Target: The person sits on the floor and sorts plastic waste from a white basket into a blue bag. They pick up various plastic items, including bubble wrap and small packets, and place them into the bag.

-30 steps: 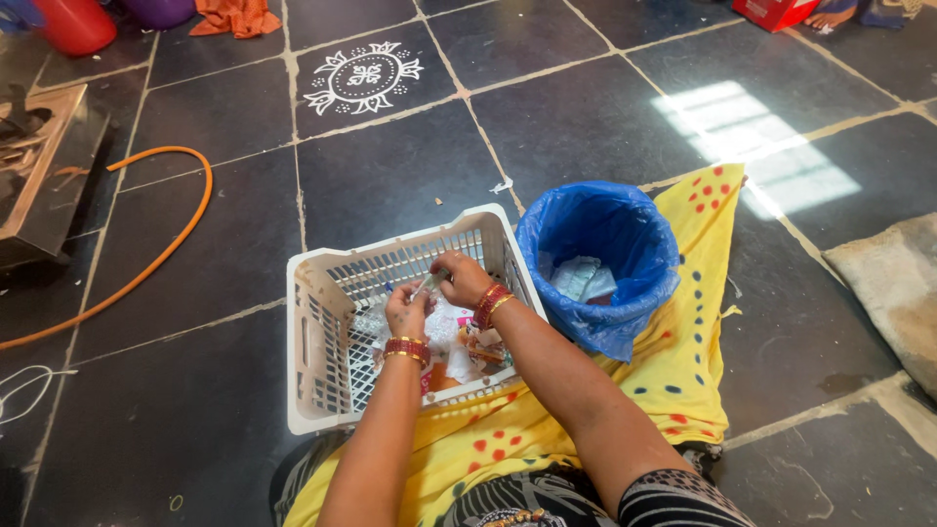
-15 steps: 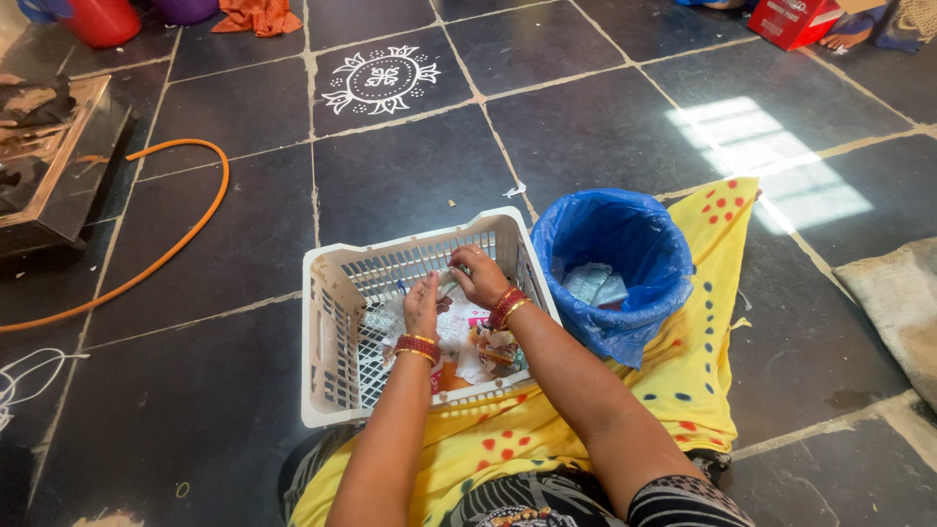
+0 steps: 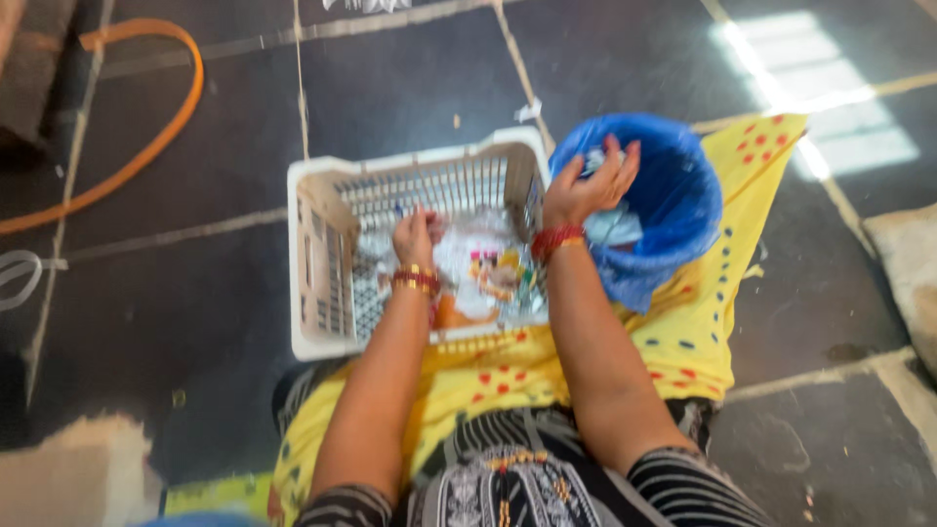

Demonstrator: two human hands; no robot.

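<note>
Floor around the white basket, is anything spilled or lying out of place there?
A small scrap of pale litter lies loose on the dark tiled floor just beyond the white basket and the blue bag. A tinier fleck sits beside it. The picture is blurred; nothing else stands out.

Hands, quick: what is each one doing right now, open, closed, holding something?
Left hand: down in the white basket among wrappers, grip too blurred to tell.
Right hand: over the blue bag, fingers partly spread; whether it holds anything cannot be told.
</note>
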